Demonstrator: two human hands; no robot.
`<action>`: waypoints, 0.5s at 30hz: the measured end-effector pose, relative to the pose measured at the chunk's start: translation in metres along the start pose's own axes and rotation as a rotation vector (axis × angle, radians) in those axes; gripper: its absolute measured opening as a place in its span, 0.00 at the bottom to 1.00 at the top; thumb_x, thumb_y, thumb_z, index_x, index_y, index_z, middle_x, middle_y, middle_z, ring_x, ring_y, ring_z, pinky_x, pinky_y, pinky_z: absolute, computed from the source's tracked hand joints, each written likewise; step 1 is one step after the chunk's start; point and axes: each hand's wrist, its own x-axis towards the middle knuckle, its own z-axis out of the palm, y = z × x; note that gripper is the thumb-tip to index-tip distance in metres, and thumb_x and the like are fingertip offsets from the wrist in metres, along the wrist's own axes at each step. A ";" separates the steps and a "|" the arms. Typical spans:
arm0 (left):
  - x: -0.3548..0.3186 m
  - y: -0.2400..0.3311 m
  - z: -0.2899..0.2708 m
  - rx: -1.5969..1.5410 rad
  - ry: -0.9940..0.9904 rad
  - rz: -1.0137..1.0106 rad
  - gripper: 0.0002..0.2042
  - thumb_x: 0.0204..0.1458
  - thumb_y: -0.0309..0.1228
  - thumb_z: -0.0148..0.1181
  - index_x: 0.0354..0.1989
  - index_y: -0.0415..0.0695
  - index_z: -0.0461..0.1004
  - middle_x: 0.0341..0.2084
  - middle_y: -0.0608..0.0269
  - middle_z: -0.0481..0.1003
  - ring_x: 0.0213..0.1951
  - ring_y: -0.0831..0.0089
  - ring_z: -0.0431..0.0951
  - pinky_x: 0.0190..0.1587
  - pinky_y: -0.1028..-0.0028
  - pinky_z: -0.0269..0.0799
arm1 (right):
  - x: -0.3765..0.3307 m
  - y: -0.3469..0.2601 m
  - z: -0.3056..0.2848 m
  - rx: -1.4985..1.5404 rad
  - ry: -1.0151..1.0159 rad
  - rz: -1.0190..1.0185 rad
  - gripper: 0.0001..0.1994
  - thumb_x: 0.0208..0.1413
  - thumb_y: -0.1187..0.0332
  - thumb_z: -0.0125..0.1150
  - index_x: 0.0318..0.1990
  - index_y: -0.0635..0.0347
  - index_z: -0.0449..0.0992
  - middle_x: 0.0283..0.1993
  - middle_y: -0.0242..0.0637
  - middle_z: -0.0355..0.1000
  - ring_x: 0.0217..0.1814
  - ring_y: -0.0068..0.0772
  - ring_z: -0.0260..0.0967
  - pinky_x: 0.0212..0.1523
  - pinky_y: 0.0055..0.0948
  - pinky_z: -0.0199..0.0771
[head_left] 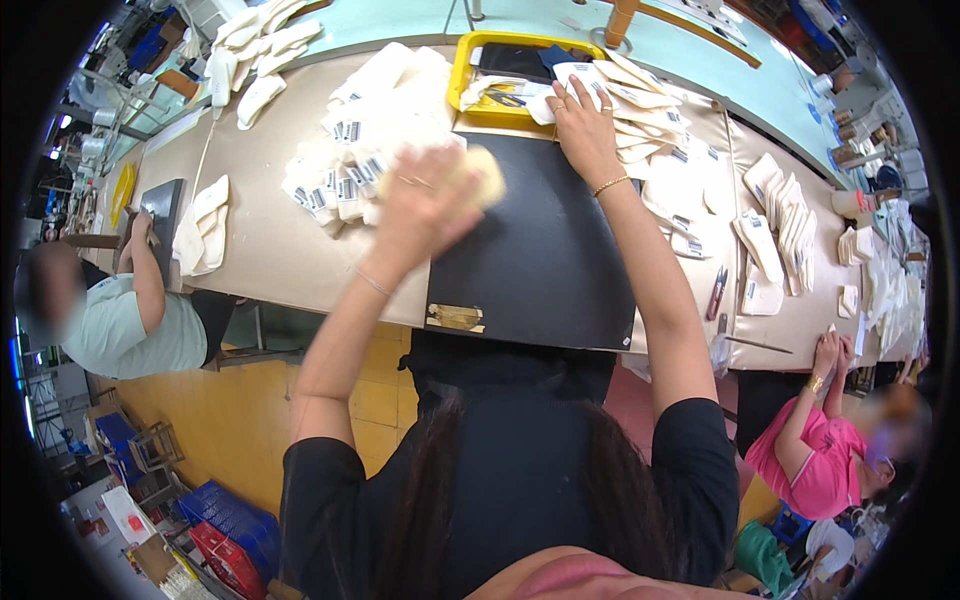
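Note:
My left hand, smeared by motion, is over the left part of a black board. It holds a blurred cream sock on its thumb side. Beside and beyond that hand lies a heap of cream socks with printed labels. My right hand reaches past the board's far edge. Its fingers are spread and rest on another stack of cream socks, beside a yellow tray. What lies under its palm is hidden.
The tray holds a dark flat item and blue-handled scissors. Red-handled snips lie right of the board, near more socks. A person in pale green works at left, and a person in pink at right.

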 end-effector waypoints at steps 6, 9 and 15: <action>-0.037 0.095 0.028 -0.423 -0.132 0.064 0.27 0.44 0.42 0.75 0.56 0.54 0.78 0.62 0.53 0.70 0.61 0.55 0.71 0.67 0.50 0.62 | 0.001 -0.007 -0.058 0.335 0.282 0.039 0.14 0.52 0.75 0.66 0.48 0.56 0.80 0.50 0.37 0.80 0.47 0.34 0.76 0.50 0.34 0.74; -0.045 0.107 0.022 -0.521 -0.073 0.005 0.27 0.41 0.40 0.77 0.54 0.54 0.80 0.61 0.53 0.71 0.59 0.56 0.72 0.62 0.54 0.66 | -0.048 -0.024 -0.102 0.786 0.257 0.379 0.20 0.54 0.75 0.68 0.56 0.59 0.77 0.48 0.42 0.80 0.37 0.33 0.76 0.41 0.30 0.77; -0.045 0.088 0.014 -0.481 0.005 -0.320 0.27 0.42 0.40 0.77 0.54 0.51 0.80 0.58 0.50 0.72 0.58 0.51 0.72 0.61 0.57 0.65 | -0.162 -0.065 -0.125 0.979 -0.157 0.879 0.27 0.57 0.72 0.70 0.64 0.61 0.73 0.49 0.49 0.79 0.37 0.33 0.78 0.40 0.30 0.79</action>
